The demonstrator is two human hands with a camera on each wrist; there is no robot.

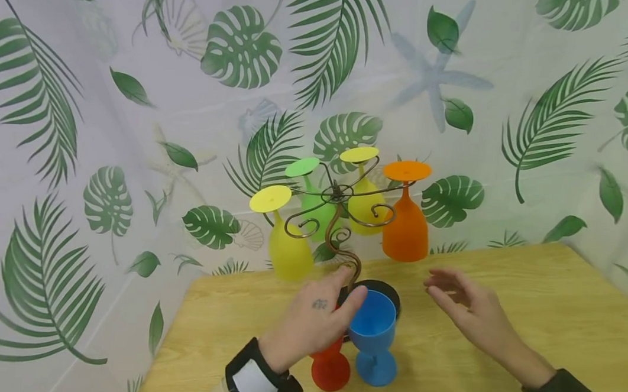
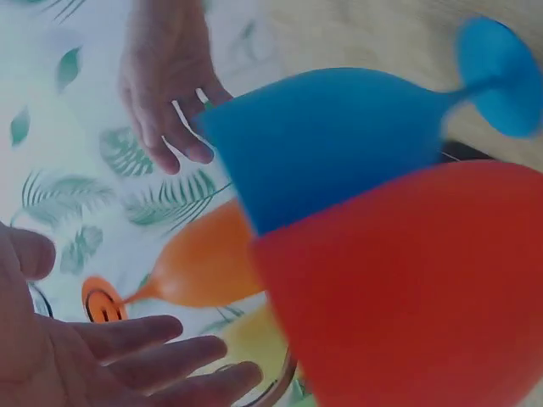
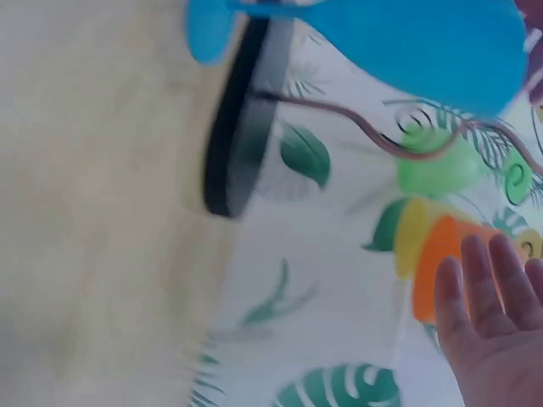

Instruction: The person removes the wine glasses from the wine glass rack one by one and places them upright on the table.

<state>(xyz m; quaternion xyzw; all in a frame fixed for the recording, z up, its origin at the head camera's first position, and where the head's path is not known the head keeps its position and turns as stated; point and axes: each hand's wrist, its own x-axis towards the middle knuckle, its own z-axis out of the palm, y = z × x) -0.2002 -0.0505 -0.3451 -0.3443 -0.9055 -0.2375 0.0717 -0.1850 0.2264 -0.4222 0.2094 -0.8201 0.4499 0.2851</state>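
Note:
My left hand [image 1: 310, 317] reaches over a red goblet [image 1: 331, 371], hiding most of its bowl in the head view. In the left wrist view its fingers [image 2: 187, 360] are spread and hold nothing. Beside the red one, a blue goblet [image 1: 372, 332] stands upright on the table, in front of a bronze wire rack [image 1: 352, 263] with a dark round base [image 1: 391, 292]. To the right, my right hand [image 1: 475, 314] hovers above the table, fingers extended and holding nothing. An orange goblet [image 1: 405, 230] hangs upside down from the rack, nearest to it.
Also hanging upside down are a yellow goblet [image 1: 290, 251] at the left, a green goblet [image 1: 315, 211] and another yellow goblet [image 1: 366, 207] behind. The wooden table [image 1: 527, 290] meets a leaf-printed backdrop [image 1: 164, 105]. Bands with cameras sit on both wrists.

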